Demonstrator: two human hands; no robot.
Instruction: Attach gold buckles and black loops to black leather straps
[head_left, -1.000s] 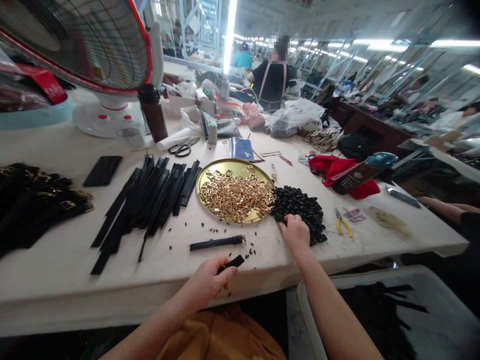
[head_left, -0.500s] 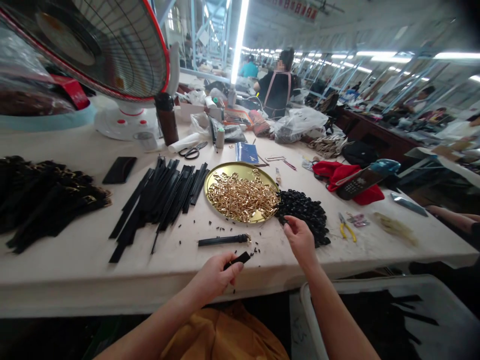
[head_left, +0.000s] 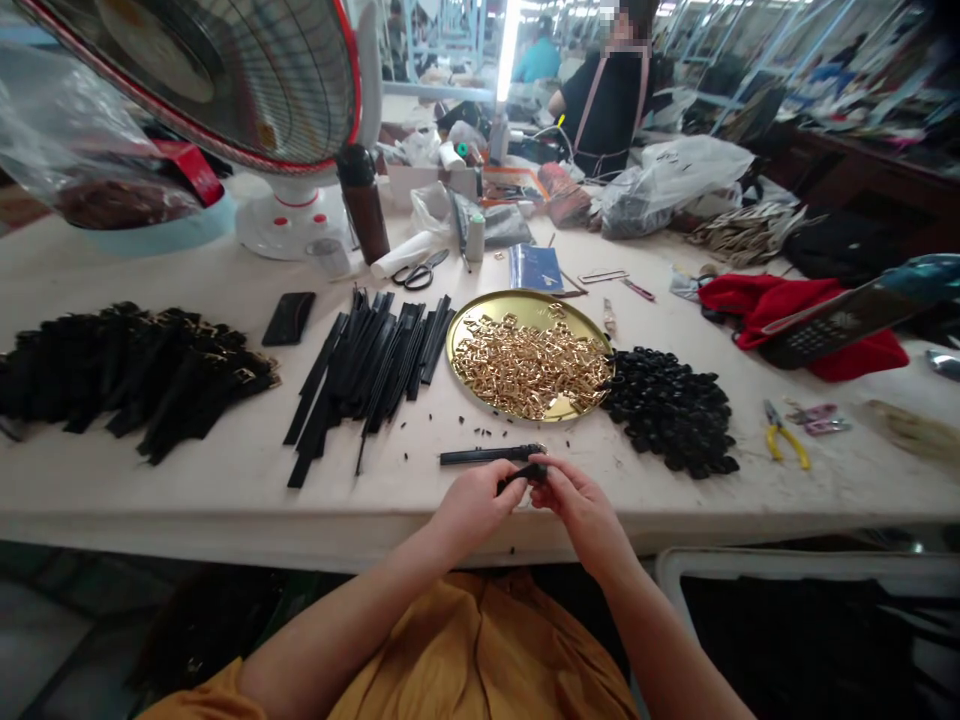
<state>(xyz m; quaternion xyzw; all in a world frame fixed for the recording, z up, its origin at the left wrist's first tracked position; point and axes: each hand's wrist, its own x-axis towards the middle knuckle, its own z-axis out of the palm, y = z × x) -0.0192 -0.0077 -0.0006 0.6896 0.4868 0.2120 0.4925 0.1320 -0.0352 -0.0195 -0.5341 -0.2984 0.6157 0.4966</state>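
Observation:
My left hand point(head_left: 484, 503) is closed round a short black leather strap point(head_left: 521, 474), above the front of the table. The fingers of my right hand point(head_left: 574, 500) pinch at the strap's right end, on what looks like a small black loop, mostly hidden by the fingertips. Just behind both hands lies another black strap point(head_left: 480, 455) with a gold buckle at its right end. Beyond it stands a round gold tray point(head_left: 559, 305) heaped with gold buckles point(head_left: 529, 365). A pile of small black loops point(head_left: 667, 410) sits right of the tray.
Black straps point(head_left: 382, 350) lie left of the tray, and buckled straps point(head_left: 150, 370) are heaped farther left. Yellow-handled pliers point(head_left: 787, 440), scissors point(head_left: 420, 270), a fan point(head_left: 285, 220) and a red cloth point(head_left: 862, 345) are also on the table. A white bin point(head_left: 765, 563) is below right.
My right hand has left the pile of black loops and moved left to meet the strap in my left hand. The view has tilted down and shifted left.

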